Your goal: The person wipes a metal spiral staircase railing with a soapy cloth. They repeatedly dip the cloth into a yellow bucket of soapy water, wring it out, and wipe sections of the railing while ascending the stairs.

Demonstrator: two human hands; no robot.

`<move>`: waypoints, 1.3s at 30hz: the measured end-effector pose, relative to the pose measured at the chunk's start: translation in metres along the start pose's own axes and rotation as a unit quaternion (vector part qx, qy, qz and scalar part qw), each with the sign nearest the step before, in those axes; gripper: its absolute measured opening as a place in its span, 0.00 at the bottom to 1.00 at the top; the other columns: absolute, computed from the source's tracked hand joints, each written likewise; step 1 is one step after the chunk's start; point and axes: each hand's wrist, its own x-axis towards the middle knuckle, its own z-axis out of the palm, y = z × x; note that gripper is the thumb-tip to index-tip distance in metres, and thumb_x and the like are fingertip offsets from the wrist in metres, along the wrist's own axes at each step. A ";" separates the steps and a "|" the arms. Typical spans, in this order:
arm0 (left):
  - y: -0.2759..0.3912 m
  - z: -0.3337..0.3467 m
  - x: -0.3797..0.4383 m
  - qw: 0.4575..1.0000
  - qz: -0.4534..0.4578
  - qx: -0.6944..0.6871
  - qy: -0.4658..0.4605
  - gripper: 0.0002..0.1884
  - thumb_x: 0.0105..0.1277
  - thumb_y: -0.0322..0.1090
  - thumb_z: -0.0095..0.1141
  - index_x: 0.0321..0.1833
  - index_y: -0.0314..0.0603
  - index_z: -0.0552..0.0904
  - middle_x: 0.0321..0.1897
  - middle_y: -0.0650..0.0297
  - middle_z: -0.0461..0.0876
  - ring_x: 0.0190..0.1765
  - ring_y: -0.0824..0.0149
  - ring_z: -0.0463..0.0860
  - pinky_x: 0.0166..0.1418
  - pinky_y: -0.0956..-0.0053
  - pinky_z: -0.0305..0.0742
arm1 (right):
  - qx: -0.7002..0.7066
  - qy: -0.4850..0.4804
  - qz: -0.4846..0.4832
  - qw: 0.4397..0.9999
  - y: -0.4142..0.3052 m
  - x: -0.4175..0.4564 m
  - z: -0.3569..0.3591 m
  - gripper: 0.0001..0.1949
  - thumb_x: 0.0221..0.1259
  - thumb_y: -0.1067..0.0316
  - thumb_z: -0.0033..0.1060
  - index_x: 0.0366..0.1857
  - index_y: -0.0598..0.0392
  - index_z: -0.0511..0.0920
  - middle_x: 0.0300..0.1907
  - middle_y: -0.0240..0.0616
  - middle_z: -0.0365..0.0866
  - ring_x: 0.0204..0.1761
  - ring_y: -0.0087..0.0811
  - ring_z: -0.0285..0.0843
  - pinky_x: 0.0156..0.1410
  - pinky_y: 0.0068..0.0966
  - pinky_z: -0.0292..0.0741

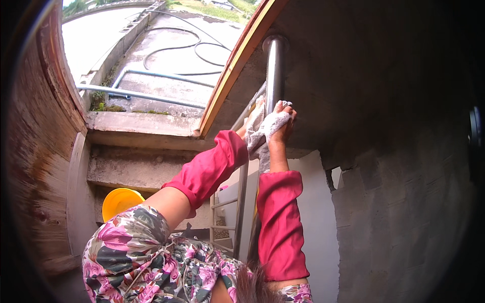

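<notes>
A shiny steel handrail (275, 72) runs from a round flange on the wall down toward me. Around it is wrapped a pale, wet-looking cloth (254, 127), its end hanging down along the rail. My right hand (285, 127) grips the cloth from the right side, fingers curled over the tube and whitish foam or cloth across its back. On the other side my left hand (242, 129) presses the cloth against the rail; the cloth hides most of its fingers. Red sleeve covers (282, 223) reach from my wrists over both forearms.
A yellow plastic basin (119, 203) sits on the concrete steps (125, 166) at left. Beyond the wooden door frame (242, 66) lie a black hose (170, 48) and blue pipes (144, 94). Thinner metal balusters (241, 212) stand below the rail, beside a rough grey wall (379, 212).
</notes>
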 end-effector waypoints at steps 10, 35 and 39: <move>-0.189 -0.096 -0.133 0.976 -0.115 -0.185 -0.005 0.32 0.67 0.66 0.33 0.50 0.42 0.75 0.38 0.56 0.80 0.40 0.60 0.80 0.46 0.68 0.77 | 0.348 -0.018 0.286 0.893 0.124 -0.190 -0.055 0.26 0.69 0.50 0.35 0.39 0.67 0.76 0.42 0.53 0.76 0.45 0.51 0.75 0.51 0.39 0.70; -0.159 -0.104 -0.206 0.977 -0.135 0.035 0.159 0.18 0.71 0.48 0.42 0.48 0.41 0.75 0.42 0.62 0.81 0.43 0.65 0.80 0.50 0.66 0.74 | -0.002 0.028 0.325 0.945 0.164 -0.361 -0.141 0.23 0.70 0.56 0.33 0.38 0.70 0.74 0.44 0.59 0.73 0.47 0.55 0.70 0.53 0.43 0.65; -0.092 -0.081 -0.159 0.981 0.051 -0.048 0.179 0.10 0.68 0.40 0.48 0.43 0.42 0.76 0.38 0.62 0.81 0.43 0.67 0.80 0.48 0.71 0.75 | 0.057 0.022 0.085 0.995 0.147 -0.267 -0.094 0.14 0.68 0.65 0.42 0.44 0.69 0.67 0.52 0.57 0.65 0.50 0.54 0.67 0.56 0.41 0.68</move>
